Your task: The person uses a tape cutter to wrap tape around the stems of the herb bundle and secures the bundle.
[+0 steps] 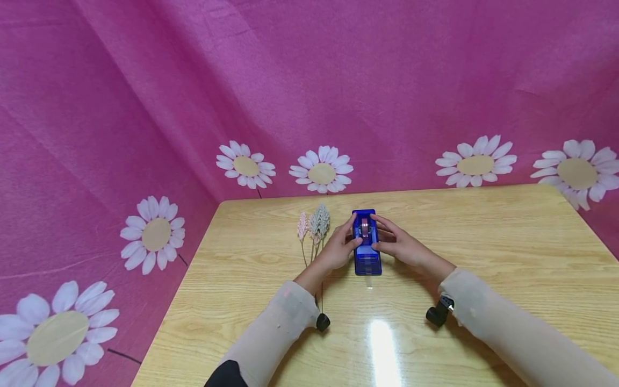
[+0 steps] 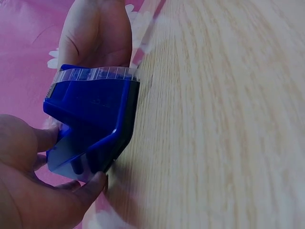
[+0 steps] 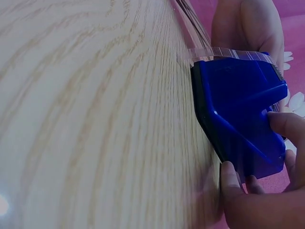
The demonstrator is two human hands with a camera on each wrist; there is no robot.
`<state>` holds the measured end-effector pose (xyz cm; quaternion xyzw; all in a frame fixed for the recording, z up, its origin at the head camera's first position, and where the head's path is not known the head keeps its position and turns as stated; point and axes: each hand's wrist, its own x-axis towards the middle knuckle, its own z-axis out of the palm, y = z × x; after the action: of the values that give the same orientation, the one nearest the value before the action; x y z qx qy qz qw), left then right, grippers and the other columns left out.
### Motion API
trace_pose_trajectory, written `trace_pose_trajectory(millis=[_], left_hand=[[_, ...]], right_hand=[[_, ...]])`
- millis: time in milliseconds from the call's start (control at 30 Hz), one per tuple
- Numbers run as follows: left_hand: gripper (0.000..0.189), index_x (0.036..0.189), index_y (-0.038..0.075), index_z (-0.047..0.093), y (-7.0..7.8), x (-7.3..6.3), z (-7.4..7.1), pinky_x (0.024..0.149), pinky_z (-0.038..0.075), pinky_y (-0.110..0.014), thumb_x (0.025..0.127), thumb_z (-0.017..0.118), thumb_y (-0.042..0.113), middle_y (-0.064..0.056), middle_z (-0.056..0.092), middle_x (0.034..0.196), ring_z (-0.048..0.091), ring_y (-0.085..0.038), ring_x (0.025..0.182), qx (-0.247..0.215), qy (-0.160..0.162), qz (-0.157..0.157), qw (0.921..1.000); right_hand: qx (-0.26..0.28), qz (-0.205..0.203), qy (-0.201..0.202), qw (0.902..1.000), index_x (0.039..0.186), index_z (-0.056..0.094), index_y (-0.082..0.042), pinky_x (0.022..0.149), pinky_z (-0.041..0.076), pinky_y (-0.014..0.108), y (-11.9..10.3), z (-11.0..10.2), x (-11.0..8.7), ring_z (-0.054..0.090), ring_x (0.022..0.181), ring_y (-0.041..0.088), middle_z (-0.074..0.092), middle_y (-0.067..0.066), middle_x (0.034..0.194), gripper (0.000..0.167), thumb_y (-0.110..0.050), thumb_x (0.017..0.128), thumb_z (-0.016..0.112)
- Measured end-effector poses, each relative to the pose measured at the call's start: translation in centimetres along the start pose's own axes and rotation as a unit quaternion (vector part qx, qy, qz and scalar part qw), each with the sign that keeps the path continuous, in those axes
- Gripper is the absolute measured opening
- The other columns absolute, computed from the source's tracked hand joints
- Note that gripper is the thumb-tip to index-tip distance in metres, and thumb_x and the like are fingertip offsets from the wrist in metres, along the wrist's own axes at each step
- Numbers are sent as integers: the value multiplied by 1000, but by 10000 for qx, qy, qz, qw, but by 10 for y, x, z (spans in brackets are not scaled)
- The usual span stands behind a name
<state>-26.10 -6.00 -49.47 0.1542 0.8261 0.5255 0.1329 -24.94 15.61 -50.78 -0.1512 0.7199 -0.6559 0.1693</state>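
A blue tape dispenser (image 1: 368,263) stands on the wooden table with a roll of tape (image 1: 365,227) seated in its middle. From its near end a strip of clear tape (image 2: 95,74) hangs down over the front. My left hand (image 1: 337,248) grips the dispenser's left side, thumb near the roll and fingers along the edge. On the opposite side my right hand (image 1: 402,244) holds it the same way. Both wrist views show fingertips low on the blue body, close to the tabletop; in the right wrist view the dispenser (image 3: 238,95) shows its smooth side.
Dried flower stems (image 1: 319,223) with pale grey and pink heads lie left of the dispenser, partly under the left forearm. The wooden table (image 1: 483,231) ends at a pink curtain (image 1: 387,80) printed with white daisies, behind and to the left.
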Motion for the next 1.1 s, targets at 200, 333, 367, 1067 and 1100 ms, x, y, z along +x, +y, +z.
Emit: trace_pose_trajectory(millis=[200,333,367,1067,1100], left_hand=[[66,165,17,24,4,-9,-6,116,40,-48,108,56,25,-20,32,164,46,-38,142,710,242,-54,9972],[69,163,8,28,7,-20,-13,116,39,-51,106,60,29,-19,33,164,47,-39,141,942,367,-109,9948],[69,163,6,28,8,-24,-14,117,38,-52,106,61,29,-19,33,164,47,-38,141,976,398,-124,9943],[98,164,-2,11,2,-86,-38,123,24,-53,96,76,23,-18,8,172,18,-37,156,1180,1266,-801,9816],[101,164,-2,8,1,-88,-38,123,24,-52,95,77,24,-18,5,172,17,-37,156,1138,1327,-874,9807]], right_hand=[[33,-16,66,10000,167,16,-16,117,28,63,2,-1,0,20,151,52,15,30,167,81,-6,102,63],[2,17,114,9999,167,16,-17,117,28,64,3,-1,1,20,151,52,17,30,167,81,-7,102,64],[-11,16,104,9999,167,16,-17,117,28,64,4,-1,1,20,151,52,17,30,167,82,-8,102,64],[-98,194,110,9997,167,17,-24,120,23,64,6,-3,1,15,154,49,14,27,169,82,-12,102,66],[-100,215,115,9997,167,17,-25,120,23,64,5,-3,0,15,154,49,14,27,169,82,-13,102,66]])
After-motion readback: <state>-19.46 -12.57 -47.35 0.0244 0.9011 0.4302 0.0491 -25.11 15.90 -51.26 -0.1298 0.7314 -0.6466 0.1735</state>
